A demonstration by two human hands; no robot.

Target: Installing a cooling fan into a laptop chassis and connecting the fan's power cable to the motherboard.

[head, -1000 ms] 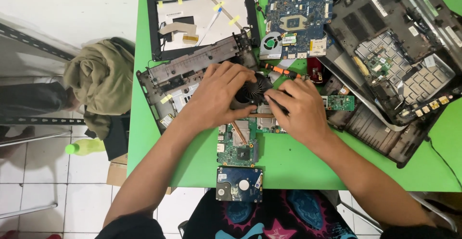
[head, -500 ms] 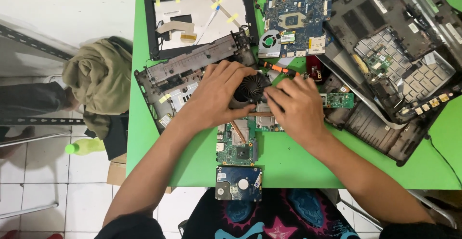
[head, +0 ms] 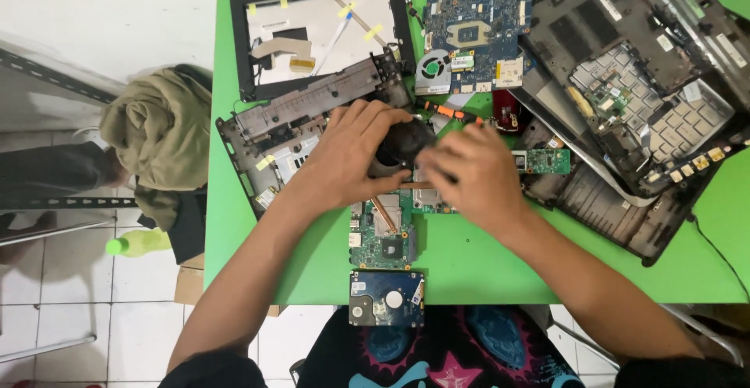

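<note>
Green table (head: 484, 267), left hand (head: 348, 153) gripping one black fan (head: 402, 144), right hand (head: 473, 173) blurred, grip unclear, two circuit boards.

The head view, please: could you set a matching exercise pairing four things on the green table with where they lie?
Things:
1. hard drive
2. screen frame
3. black fan
4. blue board

Places:
A. between the two hands
B. top, right of the screen frame
C. near table edge, closest to the person
D. top left of the table

Pairs: 1-C, 2-D, 3-A, 4-B
</note>
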